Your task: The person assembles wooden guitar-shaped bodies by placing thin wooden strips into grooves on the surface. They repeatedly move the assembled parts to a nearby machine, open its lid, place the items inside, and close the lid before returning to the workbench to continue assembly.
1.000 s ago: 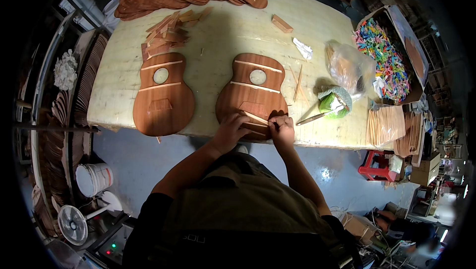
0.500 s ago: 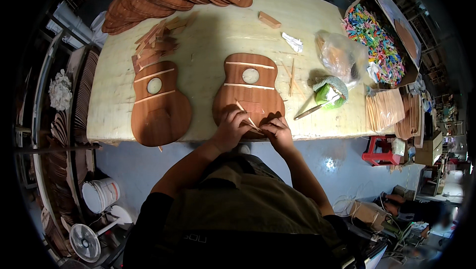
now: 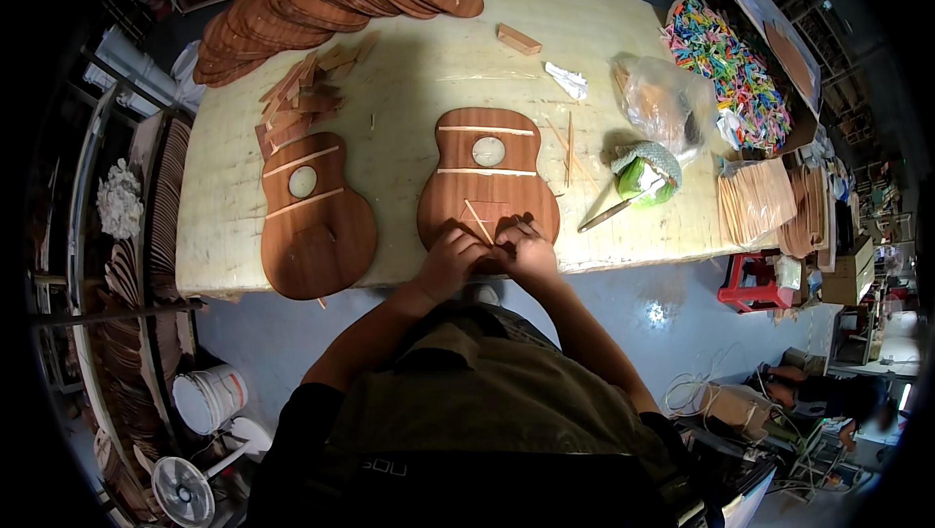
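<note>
A brown guitar-shaped wooden plate (image 3: 448,202) with a round sound hole lies on the table in front of me. Two pale braces cross it, one above and one below the hole. On its lower half a thin wooden strip (image 3: 479,223) stands out at a slant. My left hand (image 3: 456,260) is closed at the strip's lower end. Against it, my right hand (image 3: 527,251) has its fingers pinched together at the same end. The fingertips hide that end of the strip. A second such plate (image 3: 326,226) with two braces lies to the left.
Stacked plates (image 3: 292,17) fan along the far left edge, with loose wood pieces (image 3: 302,99) below them. To the right lie thin sticks (image 3: 570,150), a brush-like handled tool (image 3: 606,216) by a green container (image 3: 643,180), a plastic bag (image 3: 667,104) and a box of colourful clips (image 3: 730,70).
My right hand has moved left and slightly up, closer to my left hand. The strip's lower end is now more covered by the fingers. The view has shifted slightly.
</note>
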`<move>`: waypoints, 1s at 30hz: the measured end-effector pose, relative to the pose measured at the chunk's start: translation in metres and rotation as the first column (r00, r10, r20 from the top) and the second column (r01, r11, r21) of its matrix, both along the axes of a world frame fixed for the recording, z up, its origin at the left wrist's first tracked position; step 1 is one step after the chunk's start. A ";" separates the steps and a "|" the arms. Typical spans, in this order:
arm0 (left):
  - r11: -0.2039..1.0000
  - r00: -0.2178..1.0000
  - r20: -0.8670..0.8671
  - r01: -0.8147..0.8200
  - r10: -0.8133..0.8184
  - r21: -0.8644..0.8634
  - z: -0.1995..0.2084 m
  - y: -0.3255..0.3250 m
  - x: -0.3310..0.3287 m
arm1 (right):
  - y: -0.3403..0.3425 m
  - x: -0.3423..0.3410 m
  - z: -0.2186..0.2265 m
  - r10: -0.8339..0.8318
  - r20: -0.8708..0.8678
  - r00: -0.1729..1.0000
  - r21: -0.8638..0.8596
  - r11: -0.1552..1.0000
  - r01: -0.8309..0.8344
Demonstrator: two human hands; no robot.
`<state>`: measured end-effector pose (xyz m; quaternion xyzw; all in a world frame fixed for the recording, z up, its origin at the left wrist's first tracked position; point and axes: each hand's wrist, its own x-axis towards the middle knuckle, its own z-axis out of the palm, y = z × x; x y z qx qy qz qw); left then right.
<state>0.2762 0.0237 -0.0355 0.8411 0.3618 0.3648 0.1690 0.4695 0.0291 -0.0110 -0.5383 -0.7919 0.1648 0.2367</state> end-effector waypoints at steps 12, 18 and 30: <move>0.997 0.995 -0.068 0.071 -0.071 -0.002 0.012 0.007 0.004 | -0.002 0.032 0.018 0.263 0.159 0.951 0.095 0.955 -0.280; 0.996 0.996 -0.058 -0.066 0.063 -0.063 0.018 0.005 0.013 | -0.038 0.041 -0.005 -0.143 0.243 0.959 0.121 0.986 0.117; 0.998 0.999 0.048 -0.017 0.020 -0.065 0.007 -0.008 -0.016 | -0.043 0.002 -0.009 -0.080 0.264 0.961 0.001 0.997 0.083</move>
